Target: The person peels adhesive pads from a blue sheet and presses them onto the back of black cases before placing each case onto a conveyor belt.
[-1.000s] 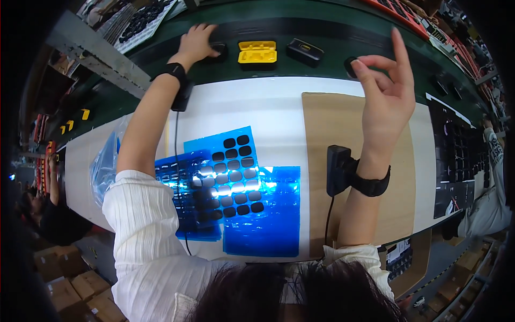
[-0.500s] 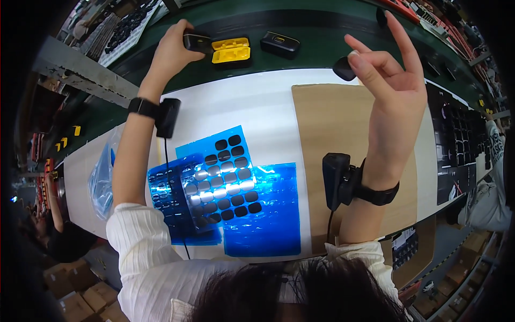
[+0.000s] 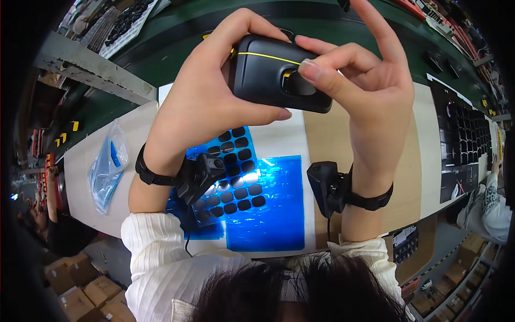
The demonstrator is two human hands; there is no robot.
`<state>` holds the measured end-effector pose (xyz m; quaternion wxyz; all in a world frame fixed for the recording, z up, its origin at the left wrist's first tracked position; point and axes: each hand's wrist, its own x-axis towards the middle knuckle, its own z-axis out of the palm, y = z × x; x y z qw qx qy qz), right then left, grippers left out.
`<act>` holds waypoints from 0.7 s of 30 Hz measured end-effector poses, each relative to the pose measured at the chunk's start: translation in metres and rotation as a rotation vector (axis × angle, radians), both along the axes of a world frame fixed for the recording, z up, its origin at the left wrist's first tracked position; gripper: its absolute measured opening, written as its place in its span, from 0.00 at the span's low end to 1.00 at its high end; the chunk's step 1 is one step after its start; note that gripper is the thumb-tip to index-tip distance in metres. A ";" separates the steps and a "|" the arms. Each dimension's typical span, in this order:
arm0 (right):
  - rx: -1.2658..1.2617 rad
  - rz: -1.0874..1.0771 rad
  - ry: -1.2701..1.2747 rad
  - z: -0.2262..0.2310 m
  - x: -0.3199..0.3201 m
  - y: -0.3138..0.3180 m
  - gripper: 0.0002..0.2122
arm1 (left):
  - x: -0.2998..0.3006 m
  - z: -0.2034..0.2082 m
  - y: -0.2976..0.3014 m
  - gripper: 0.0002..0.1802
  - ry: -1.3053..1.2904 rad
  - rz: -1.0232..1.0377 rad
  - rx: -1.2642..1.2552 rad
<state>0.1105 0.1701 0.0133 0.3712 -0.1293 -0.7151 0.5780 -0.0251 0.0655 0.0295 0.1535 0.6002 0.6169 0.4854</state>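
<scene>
My left hand (image 3: pixel 196 94) is wrapped round a small black case (image 3: pixel 257 80) with a yellow line along its seam. The case is raised above the worktable and looks closed, with an oval recess on its front. Between the thumb and fingers of my right hand (image 3: pixel 370 86) is a black rounded-square sticker (image 3: pixel 301 86), which partly covers that recess. A second black piece (image 3: pixel 344 5) clings to my raised right index fingertip, cut off by the upper edge. Below my hands, rows of black stickers (image 3: pixel 244 205) lie on film over blue sheets (image 3: pixel 268 228).
A brown cardboard sheet (image 3: pixel 327 139) lies on the white table under my right arm. At left is a clear plastic bag (image 3: pixel 104 177). A green conveyor (image 3: pixel 155 35) crosses the far side beside a metal post (image 3: pixel 96 70). Black printed sheets (image 3: pixel 456 161) lie at right; people stand at both sides.
My left hand has picked up a case from the conveyor and brought it nearer and rightward. My right hand has moved slightly left, bringing its sticker to the case's recess.
</scene>
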 end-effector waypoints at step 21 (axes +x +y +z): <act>0.008 0.073 -0.046 -0.014 0.005 0.000 0.32 | 0.006 0.004 -0.006 0.36 0.043 0.105 -0.092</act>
